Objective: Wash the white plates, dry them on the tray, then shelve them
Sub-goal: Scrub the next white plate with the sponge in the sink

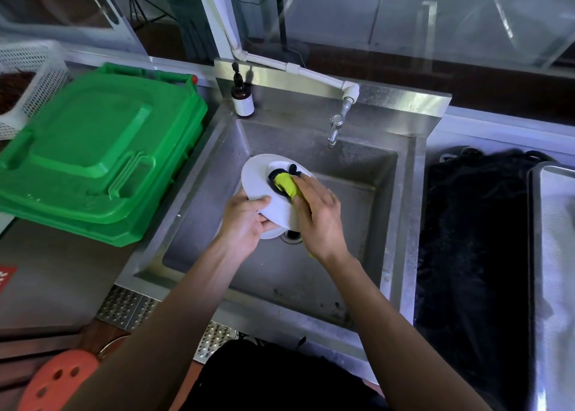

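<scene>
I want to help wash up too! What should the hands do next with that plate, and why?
Probably keep rubbing: slide the yellow-green cloth round the rest of the white plate. The right hand presses the cloth on only one part of the plate's face, the left hand holds the rim over the sink, and no water shows at the tap, so rinsing likely comes later.

steel sink [401,211], green bin [93,149], glass partition [404,21]

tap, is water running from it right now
No, the tap shows no stream below its spout, while the plate is scrubbed off to its side.
</scene>
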{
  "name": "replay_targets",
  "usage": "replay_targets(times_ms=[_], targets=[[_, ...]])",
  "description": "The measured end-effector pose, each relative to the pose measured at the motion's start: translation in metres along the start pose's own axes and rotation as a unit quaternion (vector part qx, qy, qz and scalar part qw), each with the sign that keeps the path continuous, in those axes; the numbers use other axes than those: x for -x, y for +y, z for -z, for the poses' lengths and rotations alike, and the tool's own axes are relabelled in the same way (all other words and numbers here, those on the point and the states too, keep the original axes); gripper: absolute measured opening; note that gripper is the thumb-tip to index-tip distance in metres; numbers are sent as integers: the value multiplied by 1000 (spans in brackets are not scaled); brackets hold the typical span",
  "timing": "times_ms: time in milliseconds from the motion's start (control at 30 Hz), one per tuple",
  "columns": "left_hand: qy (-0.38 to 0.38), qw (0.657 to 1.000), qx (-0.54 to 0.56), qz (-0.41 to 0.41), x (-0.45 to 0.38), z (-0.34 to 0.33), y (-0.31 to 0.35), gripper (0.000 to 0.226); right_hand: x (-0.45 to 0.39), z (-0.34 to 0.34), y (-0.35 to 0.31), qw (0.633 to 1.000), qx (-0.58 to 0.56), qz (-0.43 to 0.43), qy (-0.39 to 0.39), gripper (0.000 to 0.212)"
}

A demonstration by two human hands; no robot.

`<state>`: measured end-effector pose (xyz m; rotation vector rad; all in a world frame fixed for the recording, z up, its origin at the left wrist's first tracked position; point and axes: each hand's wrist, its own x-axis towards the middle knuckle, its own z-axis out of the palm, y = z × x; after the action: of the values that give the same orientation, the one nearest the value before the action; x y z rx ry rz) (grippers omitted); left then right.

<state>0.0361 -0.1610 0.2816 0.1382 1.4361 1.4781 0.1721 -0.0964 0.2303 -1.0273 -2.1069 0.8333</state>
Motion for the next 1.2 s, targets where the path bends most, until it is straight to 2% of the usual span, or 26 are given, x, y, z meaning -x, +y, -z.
replay_targets(times_ms=[333,467,633,733,833,1200], targets=[[17,1000,-4,-13,1,-1,-5,32,23,-26,-13,995,-53,-82,30,45],[34,999,7,-21,0,-2,0,36,30,-37,-31,993,-53,-96,35,51],[35,999,26,-31,-1,6,0,40,34,-43,-36,994,-50,-93,27,49],[31,998,40,-26,1,12,-2,37,35,-46,-33,993,-43,-94,54,45],[21,999,35,-28,2,19,-4,38,36,-47,-32,989,-44,-121,78,43],[-61,997,-2,-38,15,43,6,45,24,-32,-18,977,-125,-155,77,52]])
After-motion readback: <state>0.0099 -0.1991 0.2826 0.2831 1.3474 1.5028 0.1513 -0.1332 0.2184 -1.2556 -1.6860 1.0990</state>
